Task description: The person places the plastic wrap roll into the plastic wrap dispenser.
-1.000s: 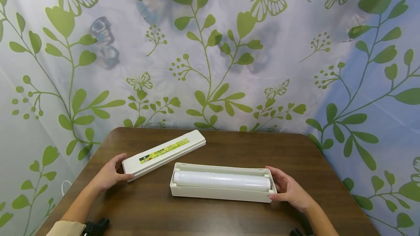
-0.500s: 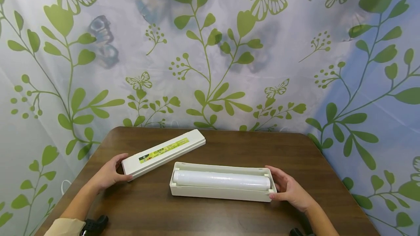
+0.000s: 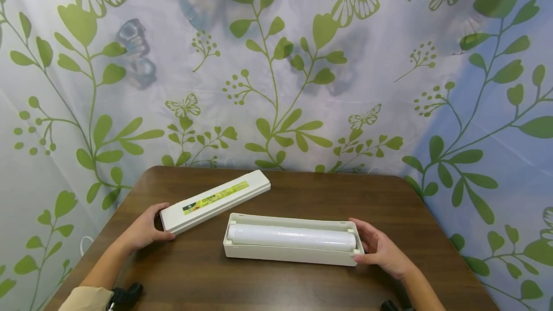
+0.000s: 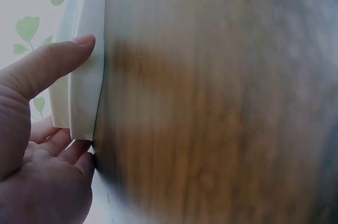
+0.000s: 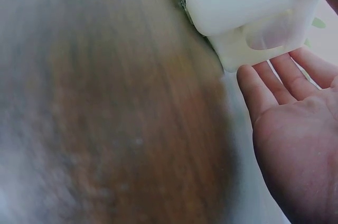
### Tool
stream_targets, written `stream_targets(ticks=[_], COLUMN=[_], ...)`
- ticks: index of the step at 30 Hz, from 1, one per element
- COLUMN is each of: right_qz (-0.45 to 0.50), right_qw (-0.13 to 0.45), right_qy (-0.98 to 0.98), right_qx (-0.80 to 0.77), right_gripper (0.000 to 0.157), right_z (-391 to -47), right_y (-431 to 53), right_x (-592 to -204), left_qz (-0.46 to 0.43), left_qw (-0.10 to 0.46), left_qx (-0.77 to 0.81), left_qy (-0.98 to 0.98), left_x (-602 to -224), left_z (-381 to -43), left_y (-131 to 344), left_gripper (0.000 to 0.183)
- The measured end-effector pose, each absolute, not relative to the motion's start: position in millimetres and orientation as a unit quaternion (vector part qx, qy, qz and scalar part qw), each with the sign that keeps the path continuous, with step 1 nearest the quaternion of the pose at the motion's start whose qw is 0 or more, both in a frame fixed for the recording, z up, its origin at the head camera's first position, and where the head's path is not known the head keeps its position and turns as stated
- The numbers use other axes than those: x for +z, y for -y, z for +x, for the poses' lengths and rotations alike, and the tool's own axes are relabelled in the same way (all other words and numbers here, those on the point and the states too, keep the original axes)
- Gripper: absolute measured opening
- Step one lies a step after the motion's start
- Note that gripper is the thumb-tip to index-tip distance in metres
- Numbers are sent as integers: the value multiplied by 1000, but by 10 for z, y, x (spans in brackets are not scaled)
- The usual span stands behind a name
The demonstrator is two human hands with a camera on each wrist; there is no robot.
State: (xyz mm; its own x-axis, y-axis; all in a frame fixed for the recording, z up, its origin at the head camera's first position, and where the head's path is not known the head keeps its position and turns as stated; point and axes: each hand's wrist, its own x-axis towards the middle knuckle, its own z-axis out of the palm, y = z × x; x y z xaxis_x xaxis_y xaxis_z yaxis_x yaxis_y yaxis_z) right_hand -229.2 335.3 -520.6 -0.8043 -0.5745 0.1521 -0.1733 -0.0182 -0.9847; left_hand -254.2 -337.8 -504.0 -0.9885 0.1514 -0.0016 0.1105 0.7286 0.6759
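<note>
A long white lid (image 3: 252, 184) with a yellow-green label lies slanted at the back left of the table. My left hand (image 3: 144, 229) grips its near left end; the left wrist view has the thumb (image 4: 58, 63) along the lid's side and the fingers by its end. Further right stands the open white box (image 3: 289, 255), a roll of cling film (image 3: 294, 237) lying lengthwise inside. With my right hand (image 3: 384, 251) I hold the box's right end, thumb on the front corner and fingers round the far side. In the right wrist view, fingertips (image 5: 251, 78) sit at the box's end.
The brown wooden table (image 3: 242, 287) has rounded back corners. A curtain (image 3: 276, 85) printed with green leaves and butterflies hangs close behind its back edge. Between lid and box, a strip of tabletop shows.
</note>
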Motion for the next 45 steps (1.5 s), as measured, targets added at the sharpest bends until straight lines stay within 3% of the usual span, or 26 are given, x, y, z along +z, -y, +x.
stream_targets(ticks=[32, 45], right_qz=[-270, -276], right_qw=[148, 154], right_qy=[-689, -680], right_qx=[-656, -661], right_gripper=[91, 92], right_z=[-2290, -2288], right_y=[-3359, -3361], right_x=[-5221, -5223], left_qz=[71, 86], left_qw=[11, -5], left_qx=[350, 419], left_qy=[-934, -904], left_x=[-5012, -5045], left_z=[-2526, -2520], left_y=[3324, 3361], left_gripper=[98, 91])
